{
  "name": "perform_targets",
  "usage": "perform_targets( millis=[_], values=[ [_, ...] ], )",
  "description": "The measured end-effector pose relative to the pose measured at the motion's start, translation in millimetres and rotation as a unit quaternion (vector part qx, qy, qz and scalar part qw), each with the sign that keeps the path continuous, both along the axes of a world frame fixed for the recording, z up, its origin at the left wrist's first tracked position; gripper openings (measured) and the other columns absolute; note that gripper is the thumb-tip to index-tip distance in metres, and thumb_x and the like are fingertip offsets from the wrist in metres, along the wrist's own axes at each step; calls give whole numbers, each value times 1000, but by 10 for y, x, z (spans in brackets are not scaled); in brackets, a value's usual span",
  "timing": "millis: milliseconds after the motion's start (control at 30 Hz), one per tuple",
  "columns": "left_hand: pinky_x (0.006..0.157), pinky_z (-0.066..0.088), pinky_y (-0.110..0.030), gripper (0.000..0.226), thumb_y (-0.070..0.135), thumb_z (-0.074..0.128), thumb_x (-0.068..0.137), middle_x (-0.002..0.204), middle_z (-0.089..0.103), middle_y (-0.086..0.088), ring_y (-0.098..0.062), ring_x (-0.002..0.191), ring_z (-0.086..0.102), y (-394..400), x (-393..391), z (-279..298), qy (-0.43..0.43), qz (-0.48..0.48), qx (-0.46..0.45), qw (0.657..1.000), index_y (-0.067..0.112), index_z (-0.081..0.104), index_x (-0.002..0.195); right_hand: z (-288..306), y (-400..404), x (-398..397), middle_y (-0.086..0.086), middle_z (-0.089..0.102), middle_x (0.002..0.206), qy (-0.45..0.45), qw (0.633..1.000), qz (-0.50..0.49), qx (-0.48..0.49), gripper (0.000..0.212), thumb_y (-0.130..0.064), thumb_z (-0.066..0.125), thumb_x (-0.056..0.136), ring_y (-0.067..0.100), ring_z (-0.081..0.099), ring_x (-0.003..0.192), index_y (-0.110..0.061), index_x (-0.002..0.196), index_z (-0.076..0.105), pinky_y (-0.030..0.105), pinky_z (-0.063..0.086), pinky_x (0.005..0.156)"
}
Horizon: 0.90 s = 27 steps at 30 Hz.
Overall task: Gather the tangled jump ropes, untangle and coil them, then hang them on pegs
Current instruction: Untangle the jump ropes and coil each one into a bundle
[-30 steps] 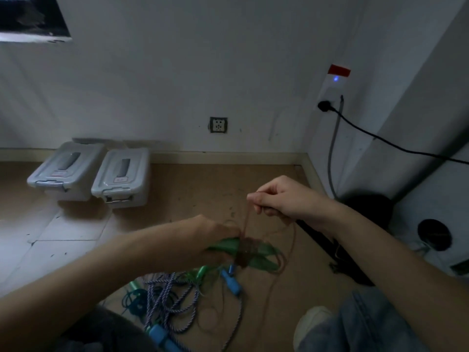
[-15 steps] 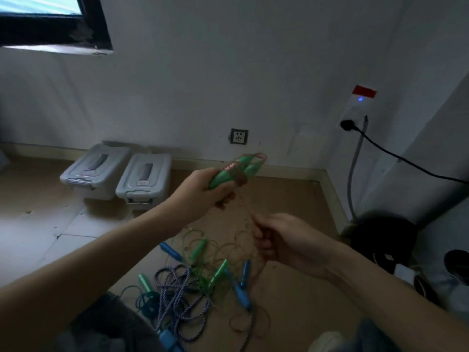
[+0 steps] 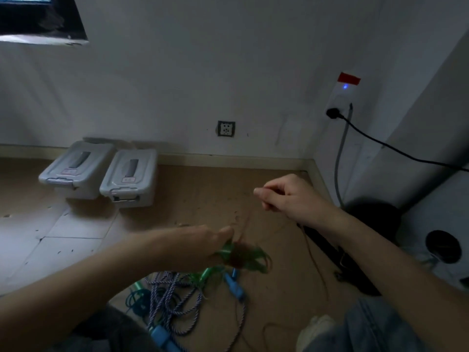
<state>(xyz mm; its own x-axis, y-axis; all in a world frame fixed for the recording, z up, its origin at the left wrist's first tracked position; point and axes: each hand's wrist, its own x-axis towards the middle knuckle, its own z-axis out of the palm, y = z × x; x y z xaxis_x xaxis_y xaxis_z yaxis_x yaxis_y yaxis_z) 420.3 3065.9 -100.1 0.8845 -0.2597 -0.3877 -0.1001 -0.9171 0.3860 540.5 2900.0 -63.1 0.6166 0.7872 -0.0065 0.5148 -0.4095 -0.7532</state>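
Winding in progress: thin cord going onto the green handles.

The left hand point(image 3: 203, 247) grips the green handles point(image 3: 243, 255), now lowered from chest height half a second ago to just above the rope pile point(image 3: 172, 295) on the floor point(image 3: 190, 194). The right hand point(image 3: 286, 196) has risen and pinches the brown cord point(image 3: 312, 257) taut, up and to the right. Judgement: another wrap is being laid; the remaining ropes are still tangled, and no pegs are in view.
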Motion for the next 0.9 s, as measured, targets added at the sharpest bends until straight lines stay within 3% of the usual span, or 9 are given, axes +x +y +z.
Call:
perform_targets(
  millis=[133,200,267,367,500,600,700,800,900],
  values=[
    [64,52,-18,15,22,49,92,89,60,10,-1,78,62,-43,-49,305,-21,-34,-167,985,34,43,98,-81,-22,105,-9,43,44,28,998,-50,-29,39,-36,62,87,6,36,42,-22,51,60,20,29,46],
    [62,49,-13,19,14,52,90,84,63,9,0,76,63,56,-37,440,-67,11,-271,960,31,47,96,-131,-24,104,-3,49,49,100,994,-42,-28,27,-33,71,80,12,40,47,-20,57,63,20,31,46],
    [63,49,-13,13,9,54,87,85,67,10,-3,76,64,163,-25,457,-104,74,-352,927,18,52,97,-193,-7,45,-11,48,46,145,989,-18,-27,25,-32,71,79,7,40,44,-23,57,62,16,30,40],
    [63,52,-18,8,11,57,85,80,69,3,-6,73,67,286,46,329,-151,191,-387,890,13,54,92,-271,62,-85,-13,41,43,201,979,38,-23,46,-41,54,90,3,33,38,-24,47,54,15,30,39],
    [61,50,-22,11,14,59,86,73,66,3,0,61,64,372,213,120,-213,307,-314,873,19,49,82,-272,113,-190,-11,33,42,282,957,47,38,49,-32,38,99,6,28,38,-22,51,42,18,29,42],
    [49,41,-6,15,22,58,88,67,62,8,8,54,58,366,267,41,-255,335,-189,887,23,47,78,-205,86,-236,-11,33,46,294,952,84,27,44,-38,42,96,6,27,42,-22,54,43,18,27,43],
    [45,40,-6,17,24,56,89,69,59,7,1,54,56,349,247,30,-237,343,-120,901,22,44,77,-123,55,-305,-15,40,48,235,962,134,-30,36,-33,52,93,2,34,43,-23,58,48,16,32,45],
    [61,51,-20,13,25,55,90,80,59,3,-13,69,61,180,196,-66,-155,264,-23,952,16,46,87,-48,103,-329,-14,47,50,163,972,154,-69,32,-30,50,94,-2,39,43,-22,63,54,13,34,43],
    [66,51,-21,11,26,55,90,83,58,6,-11,74,61,42,126,-80,-104,198,-4,975,18,52,96,-8,107,-198,-10,50,55,25,993,95,-64,35,-33,48,95,-1,42,46,-26,62,57,14,35,48]
  ],
)
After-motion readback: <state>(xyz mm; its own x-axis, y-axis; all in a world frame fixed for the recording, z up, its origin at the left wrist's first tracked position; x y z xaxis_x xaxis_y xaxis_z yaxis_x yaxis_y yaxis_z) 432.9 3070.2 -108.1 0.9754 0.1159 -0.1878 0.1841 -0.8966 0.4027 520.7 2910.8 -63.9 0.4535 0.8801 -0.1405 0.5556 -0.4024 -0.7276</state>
